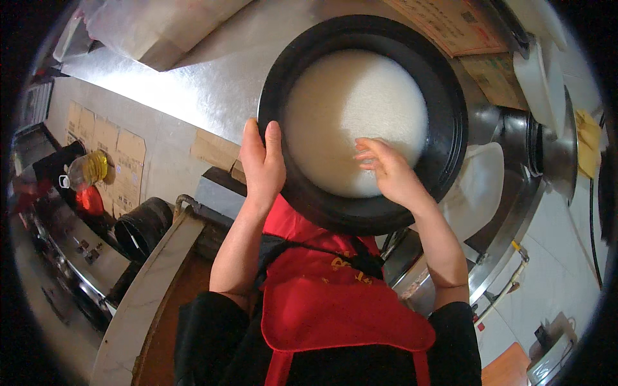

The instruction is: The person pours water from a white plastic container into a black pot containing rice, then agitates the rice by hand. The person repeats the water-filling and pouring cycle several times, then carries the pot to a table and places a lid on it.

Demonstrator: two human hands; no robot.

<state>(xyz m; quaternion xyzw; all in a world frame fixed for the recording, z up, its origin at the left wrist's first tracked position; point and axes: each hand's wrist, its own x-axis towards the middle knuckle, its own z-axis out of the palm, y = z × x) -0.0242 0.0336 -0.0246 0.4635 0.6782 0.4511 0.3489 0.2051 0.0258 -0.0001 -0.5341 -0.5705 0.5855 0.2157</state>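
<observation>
In front of me is a large black round pot [446,125], tilted with its mouth towards me. Milky water over white rice [386,101] fills its bottom, half of it in shadow. My left hand [264,166] grips the pot's left rim, thumb on the near side. Over the lower right of the rice water is my right hand [386,166], its fingers slightly bent, a little apart and holding nothing. Whether its fingertips touch the water is hard to tell. Against the pot's lower rim lies my red apron [328,299].
Beneath the pot runs a stainless steel counter [212,91]. A white plastic basin [475,193] sits in a metal sink [516,202] at right. Flattened cardboard [449,24] lies behind. Lower left are an oil bottle [89,169] and a black bucket [144,227].
</observation>
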